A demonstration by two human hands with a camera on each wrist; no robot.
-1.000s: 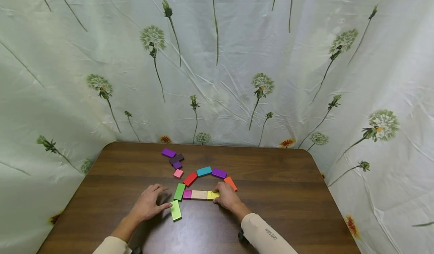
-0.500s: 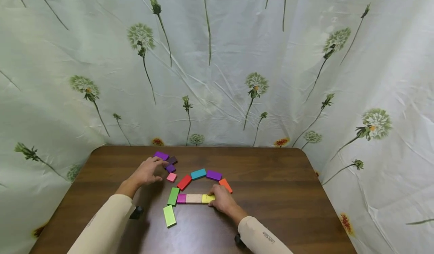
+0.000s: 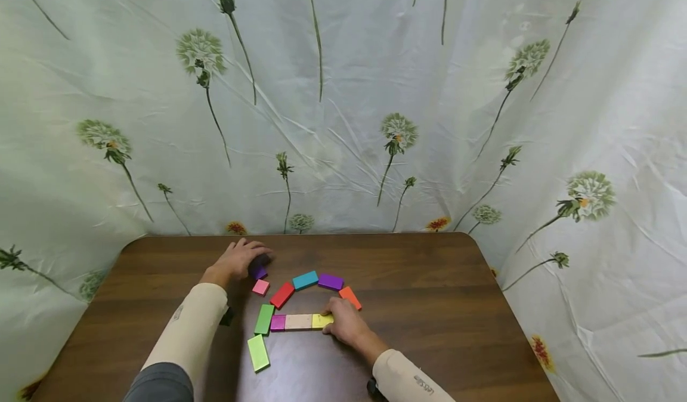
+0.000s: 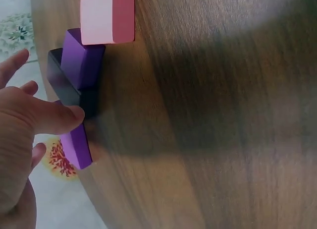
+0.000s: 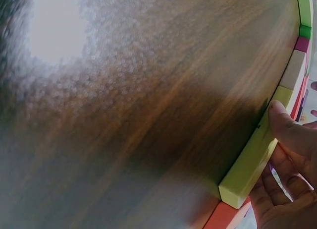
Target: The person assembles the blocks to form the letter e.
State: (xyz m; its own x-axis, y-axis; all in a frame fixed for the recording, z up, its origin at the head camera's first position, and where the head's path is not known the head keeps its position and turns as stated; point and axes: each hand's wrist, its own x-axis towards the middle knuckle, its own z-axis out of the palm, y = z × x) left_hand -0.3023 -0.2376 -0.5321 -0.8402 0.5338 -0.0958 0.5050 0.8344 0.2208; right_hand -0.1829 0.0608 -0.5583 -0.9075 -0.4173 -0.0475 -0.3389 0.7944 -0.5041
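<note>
In the head view my left hand (image 3: 236,262) is over a small cluster of blocks at the back left. The left wrist view shows its thumb at a dark block (image 4: 64,83) and a bright purple block (image 4: 77,145), fingers spread. A small purple block (image 3: 260,273) and a pink block (image 3: 261,287) lie beside them. My right hand (image 3: 347,323) pinches a yellow block (image 5: 250,157) between thumb and fingers. This block ends a straight row with a beige block (image 3: 298,322) and a magenta block (image 3: 278,322).
Red (image 3: 282,295), teal (image 3: 305,280), purple (image 3: 330,281) and orange (image 3: 350,297) blocks form an arch above the row. At its left are a green block (image 3: 264,319) and a lime block (image 3: 259,353). A flowered curtain (image 3: 343,121) hangs behind the wooden table (image 3: 429,306).
My left hand has left the lime block and moved back and left to the dark and purple blocks. The right hand has stayed on the yellow block. The head view has shifted slightly.
</note>
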